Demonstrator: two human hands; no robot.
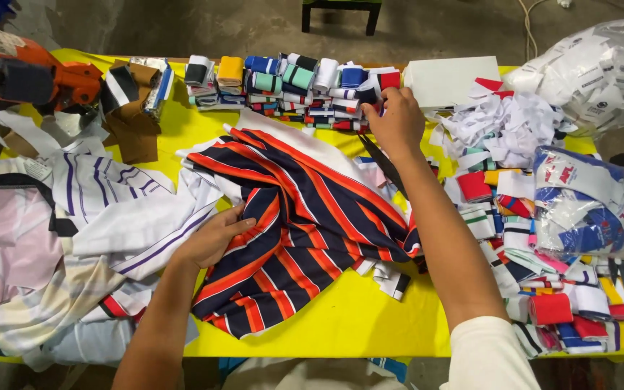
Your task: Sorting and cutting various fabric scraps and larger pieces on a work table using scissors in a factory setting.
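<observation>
A navy cloth with red and orange stripes (305,224) lies spread on the yellow table (355,318). My left hand (214,238) rests on the cloth's left edge, fingers pressing it down. My right hand (396,123) reaches to the far side, fingers curled at a row of small folded striped fabric pieces (290,90); whether it grips one I cannot tell. A dark narrow strip (384,167) lies under my right wrist.
A heap of pale striped garments (74,238) covers the left. An orange machine (30,72) sits far left. A white box (449,79), white scraps (514,126), clear plastic bags (586,209) and several folded colour bands (565,303) crowd the right.
</observation>
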